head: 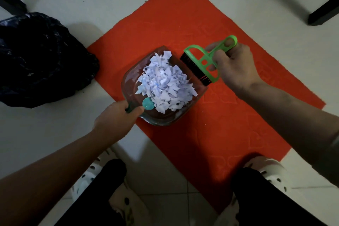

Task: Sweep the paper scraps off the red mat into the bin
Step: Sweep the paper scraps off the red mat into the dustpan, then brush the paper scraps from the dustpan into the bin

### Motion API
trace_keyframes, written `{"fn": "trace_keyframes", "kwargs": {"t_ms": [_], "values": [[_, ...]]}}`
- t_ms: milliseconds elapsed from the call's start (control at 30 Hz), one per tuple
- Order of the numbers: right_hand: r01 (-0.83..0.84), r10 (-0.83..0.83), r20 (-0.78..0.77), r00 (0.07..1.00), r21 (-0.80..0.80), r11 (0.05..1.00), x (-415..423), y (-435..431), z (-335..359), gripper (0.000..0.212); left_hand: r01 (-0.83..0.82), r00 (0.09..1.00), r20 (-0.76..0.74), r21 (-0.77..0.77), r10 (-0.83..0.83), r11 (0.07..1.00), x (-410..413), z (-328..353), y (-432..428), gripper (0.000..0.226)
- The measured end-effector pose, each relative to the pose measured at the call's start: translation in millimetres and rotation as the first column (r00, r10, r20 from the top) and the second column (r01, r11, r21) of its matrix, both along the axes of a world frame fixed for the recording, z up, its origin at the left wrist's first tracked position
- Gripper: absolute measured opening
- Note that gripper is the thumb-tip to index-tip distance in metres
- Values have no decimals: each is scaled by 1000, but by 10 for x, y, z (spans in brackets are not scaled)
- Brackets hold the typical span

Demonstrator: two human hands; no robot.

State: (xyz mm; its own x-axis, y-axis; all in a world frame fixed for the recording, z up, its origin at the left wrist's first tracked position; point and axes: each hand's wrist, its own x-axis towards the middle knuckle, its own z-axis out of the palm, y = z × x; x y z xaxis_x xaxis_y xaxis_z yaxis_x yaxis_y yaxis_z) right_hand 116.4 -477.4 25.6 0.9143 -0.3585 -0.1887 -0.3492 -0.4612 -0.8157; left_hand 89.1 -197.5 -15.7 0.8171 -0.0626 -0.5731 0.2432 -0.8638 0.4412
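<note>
Head view: at far left a bin [40, 57] lined with a black bag sits on the pale tiled floor [55, 134], near the left corner of the red mat [183, 14]. The left grip [117, 115] is closed round the teal handle of a clear dustpan [161, 120], which lies over the mat's left edge and is heaped with paper scraps [165, 82]. Just beside the pan's open lip is a green brush [192, 66] with black bristles. The right grip [236, 68] holds it, fingers curled round its handle.
</note>
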Motion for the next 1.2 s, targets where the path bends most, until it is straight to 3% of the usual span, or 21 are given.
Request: {"fn": "trace_keyframes", "kwargs": {"t_ms": [200, 467, 633, 933, 1200], "values": [[54, -52, -38, 998, 31, 998, -223, -93, 171, 29, -40, 998, 46, 66, 37, 997, -257, 140, 476, 42], [80, -78, -31, 996, 55, 995, -406, -14, 500, 27, -84, 996, 30, 44, 83, 996, -655, 326, 905, 45], [-16, 19, -38, 999, 94, 995, -496, 137, 788, 25, -168, 984, 56, -4, 168, 986, -817, 501, 961, 46], [-251, 245, 54, 968, 211, 945, -379, 716, 1651, 19, -356, 910, 105, -295, 400, 887, -879, 990, 1133, 48], [-327, 289, 161, 944, 319, 890, -302, 1377, 2369, 11, -431, 861, 134, -321, 491, 843, -957, 1614, 1561, 46]]}}
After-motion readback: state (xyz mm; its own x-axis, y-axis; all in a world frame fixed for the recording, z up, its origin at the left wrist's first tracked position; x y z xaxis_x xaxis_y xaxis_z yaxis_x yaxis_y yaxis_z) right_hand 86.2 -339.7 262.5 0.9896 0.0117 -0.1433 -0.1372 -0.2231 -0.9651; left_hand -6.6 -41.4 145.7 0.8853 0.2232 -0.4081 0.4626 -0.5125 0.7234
